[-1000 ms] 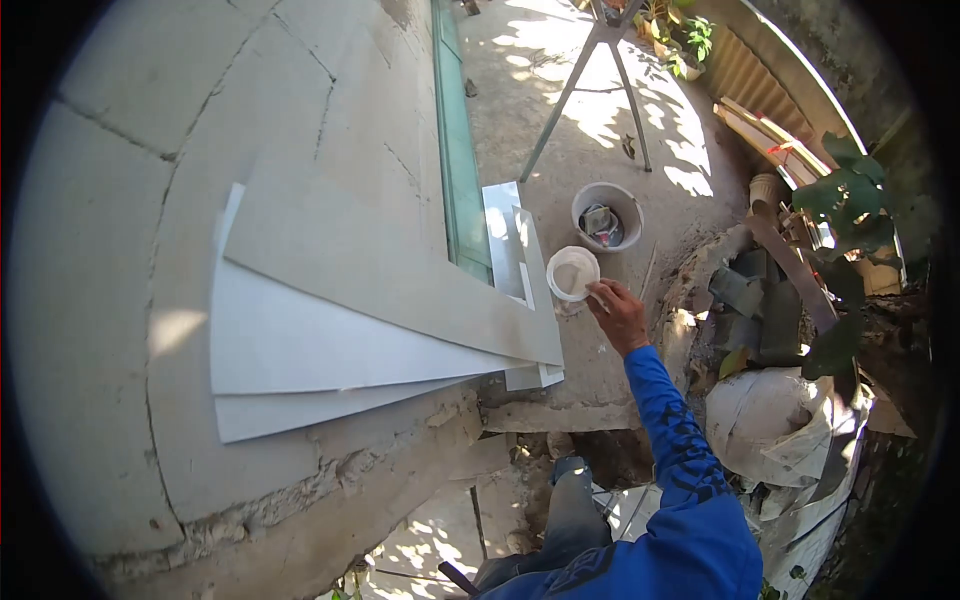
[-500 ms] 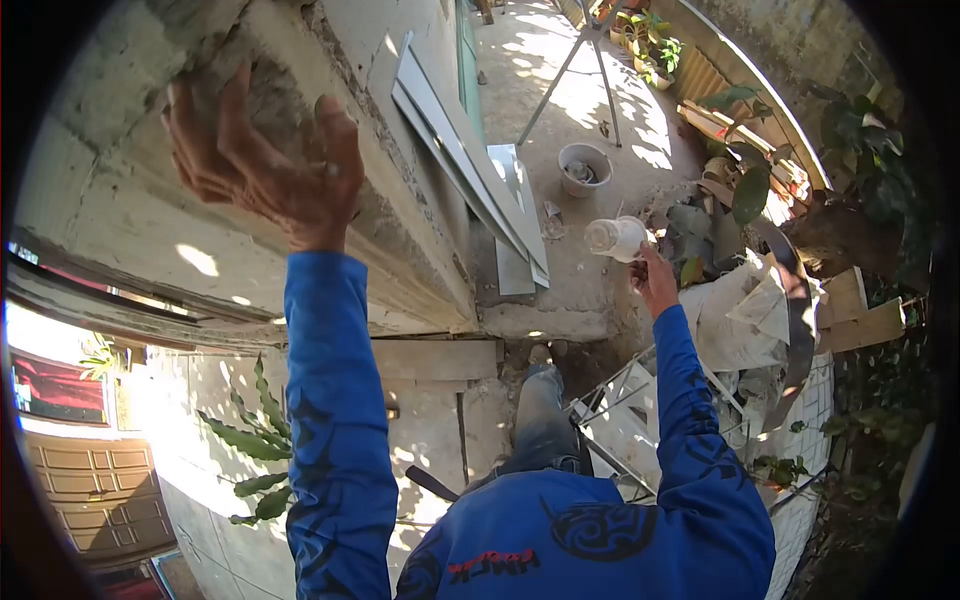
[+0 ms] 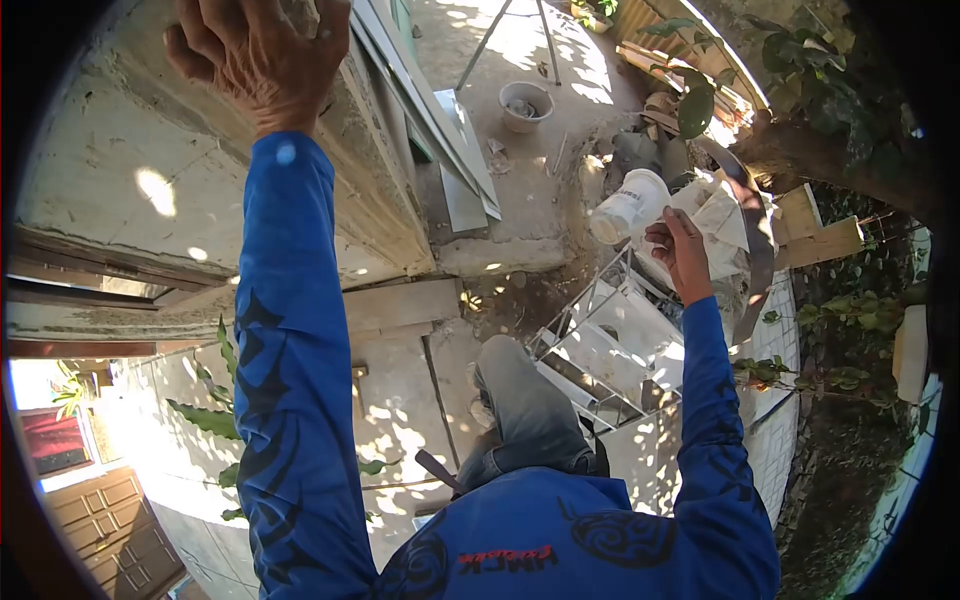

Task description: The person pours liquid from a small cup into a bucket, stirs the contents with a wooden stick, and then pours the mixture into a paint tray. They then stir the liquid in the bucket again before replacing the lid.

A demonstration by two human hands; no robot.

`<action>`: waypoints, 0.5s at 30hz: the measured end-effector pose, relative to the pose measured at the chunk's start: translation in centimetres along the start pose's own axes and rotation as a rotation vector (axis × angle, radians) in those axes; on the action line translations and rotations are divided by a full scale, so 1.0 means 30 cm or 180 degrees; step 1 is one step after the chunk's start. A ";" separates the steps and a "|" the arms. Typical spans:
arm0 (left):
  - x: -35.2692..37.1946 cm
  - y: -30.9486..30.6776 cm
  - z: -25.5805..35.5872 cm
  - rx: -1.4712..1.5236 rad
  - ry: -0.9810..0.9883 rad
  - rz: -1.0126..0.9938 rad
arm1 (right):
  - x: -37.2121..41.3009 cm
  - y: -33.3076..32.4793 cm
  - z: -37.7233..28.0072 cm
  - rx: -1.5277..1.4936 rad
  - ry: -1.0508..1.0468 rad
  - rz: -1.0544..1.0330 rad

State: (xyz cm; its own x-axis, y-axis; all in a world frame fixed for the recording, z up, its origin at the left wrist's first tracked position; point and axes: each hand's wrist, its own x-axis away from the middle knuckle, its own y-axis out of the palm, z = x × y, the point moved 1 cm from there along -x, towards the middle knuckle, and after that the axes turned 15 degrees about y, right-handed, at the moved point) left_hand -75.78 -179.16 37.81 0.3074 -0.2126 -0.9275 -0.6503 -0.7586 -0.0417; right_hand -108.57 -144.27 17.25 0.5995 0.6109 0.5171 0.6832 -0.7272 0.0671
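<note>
At the upper left, my left hand (image 3: 262,62) rests on the rough concrete wall edge (image 3: 345,150), its fingers apart and the tips partly cut off by the frame. My right hand (image 3: 682,252) is closed in a pinch beside a white plastic bucket (image 3: 634,203). The bucket hangs tilted from that hand; its handle is too thin to make out. Below the bucket is a metal-framed stand (image 3: 610,345) with pale panels.
A pale tub (image 3: 526,106) with something inside stands on the concrete floor, near tripod-like metal legs (image 3: 552,40). Long metal strips (image 3: 430,100) lean on the wall. White sacks, boards (image 3: 820,230) and a dark curved strip (image 3: 752,230) lie to the right. A concrete step (image 3: 400,305) crosses below.
The view has shifted forward and a leg is now bent over the step. The bucket has swung closer to my right hand. My left hand stays on the concrete edge.
</note>
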 end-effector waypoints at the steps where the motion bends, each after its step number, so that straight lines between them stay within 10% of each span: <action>1: -0.017 -0.004 0.011 -0.0356 0.0044 0.0084 | 0.008 0.000 0.018 0.0325 -0.0133 0.0191; 15: 0.072 0.075 -0.058 -0.0893 0.0675 0.0546 | 0.130 0.103 0.433 0.2369 -0.1163 0.0296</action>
State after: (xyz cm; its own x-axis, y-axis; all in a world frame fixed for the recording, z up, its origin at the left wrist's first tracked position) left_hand -75.36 -182.40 36.37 0.3667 -0.4512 -0.8136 -0.4984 -0.8337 0.2377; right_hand -98.70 -140.08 8.37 0.6770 0.7150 0.1747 0.6444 -0.4611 -0.6101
